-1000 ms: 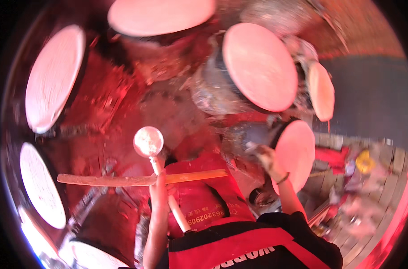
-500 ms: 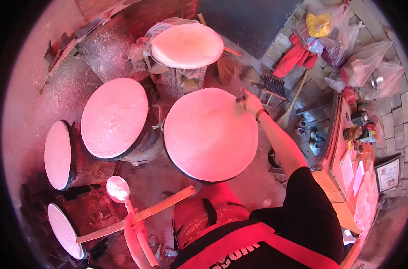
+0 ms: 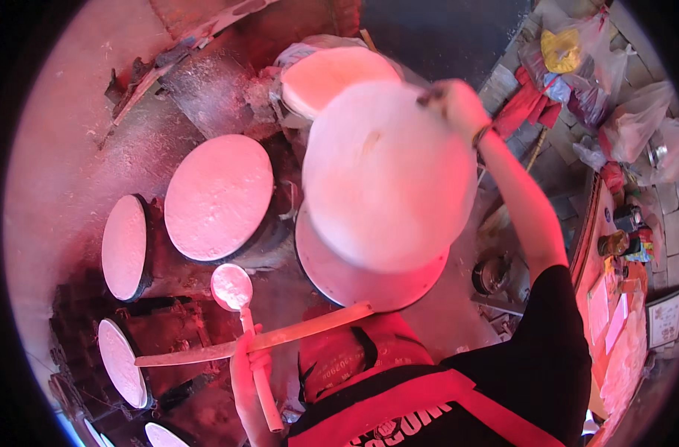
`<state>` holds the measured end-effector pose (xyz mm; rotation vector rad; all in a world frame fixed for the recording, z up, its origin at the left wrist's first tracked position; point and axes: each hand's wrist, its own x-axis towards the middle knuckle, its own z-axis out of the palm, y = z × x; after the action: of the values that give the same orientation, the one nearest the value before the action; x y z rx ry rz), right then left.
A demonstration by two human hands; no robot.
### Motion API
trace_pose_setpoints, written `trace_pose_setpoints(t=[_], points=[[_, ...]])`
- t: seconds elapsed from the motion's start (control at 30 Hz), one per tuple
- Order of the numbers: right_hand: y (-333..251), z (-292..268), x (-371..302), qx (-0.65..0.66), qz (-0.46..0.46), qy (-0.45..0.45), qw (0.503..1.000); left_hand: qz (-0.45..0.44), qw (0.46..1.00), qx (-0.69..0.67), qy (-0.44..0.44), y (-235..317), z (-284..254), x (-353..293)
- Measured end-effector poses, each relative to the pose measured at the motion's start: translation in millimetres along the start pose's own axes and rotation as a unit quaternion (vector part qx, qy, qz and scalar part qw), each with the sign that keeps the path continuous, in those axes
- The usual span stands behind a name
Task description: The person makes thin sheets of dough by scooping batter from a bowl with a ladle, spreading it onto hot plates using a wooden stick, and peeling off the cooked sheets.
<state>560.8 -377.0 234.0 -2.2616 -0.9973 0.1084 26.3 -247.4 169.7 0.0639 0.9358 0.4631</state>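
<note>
My right hand (image 3: 459,112) pinches the upper right edge of a large, thin round pancake (image 3: 388,179), which hangs raised and slightly blurred. Beneath it, the lower part of a round griddle (image 3: 365,287) shows, and its far part is hidden. At the lower left, my left hand (image 3: 251,365) is closed around the handle of a ladle (image 3: 231,287) with pale batter in its bowl. The same hand holds a long, flat wooden spreader (image 3: 317,328), which crosses the ladle's handle. Behind the raised pancake, a round pale stack of pancakes (image 3: 328,71) is partly covered.
More batter-covered griddles stand to the left: a large one (image 3: 219,197), one farther left (image 3: 125,249) and one nearer (image 3: 122,365). A table (image 3: 615,328) with papers and jars is at right. Plastic bags (image 3: 645,123) lie at the far right, near a broom handle (image 3: 537,149).
The pancake has come up off the griddle in my right hand, moving up toward the stack. My left hand keeps hold of the ladle and spreader. The whole view has shifted somewhat.
</note>
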Motion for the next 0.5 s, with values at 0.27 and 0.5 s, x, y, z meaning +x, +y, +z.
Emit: trace_pose_setpoints(t=[0.27, 0.5], points=[[-54, 32, 127, 0.466, -0.241, 0.126, 0.842, 0.034, 0.999, 0.027, -0.003, 64, 7, 27], [27, 226, 128, -0.249, -0.131, 0.223, 0.933, -0.005, 0.993, 0.099, 0.067, 122, 2, 74]])
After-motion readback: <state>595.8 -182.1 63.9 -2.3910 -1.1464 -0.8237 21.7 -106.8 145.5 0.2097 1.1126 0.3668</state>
